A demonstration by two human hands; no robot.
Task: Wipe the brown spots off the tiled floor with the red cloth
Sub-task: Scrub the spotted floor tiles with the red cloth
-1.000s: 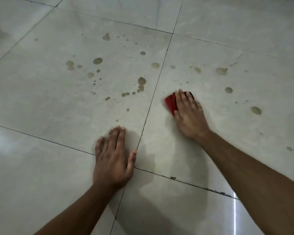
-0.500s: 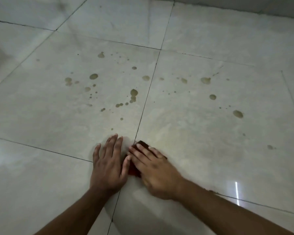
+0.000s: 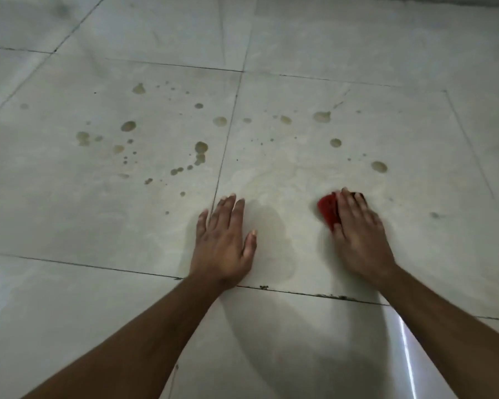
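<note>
Pale glossy tiles make up the floor (image 3: 300,82), and brown spots (image 3: 200,146) are scattered across two of them, beyond both hands. More spots (image 3: 378,166) lie on the right tile, just past the cloth. My right hand (image 3: 360,234) presses flat on the folded red cloth (image 3: 327,210), fingers straight over it; most of the cloth is hidden under the palm. My left hand (image 3: 224,240) rests flat on the floor beside a grout line, fingers spread, holding nothing. A faint wet smear (image 3: 277,180) marks the tile between the hands.
Dark grout lines (image 3: 225,145) cross the floor. A bright light streak (image 3: 408,358) reflects off the near tile at the lower right. A small dark speck (image 3: 435,215) sits to the right of the cloth. A wall base runs along the top right.
My right hand has slid the red cloth from beside my left hand out to the right across the tile. My left hand stays planted on the floor.
</note>
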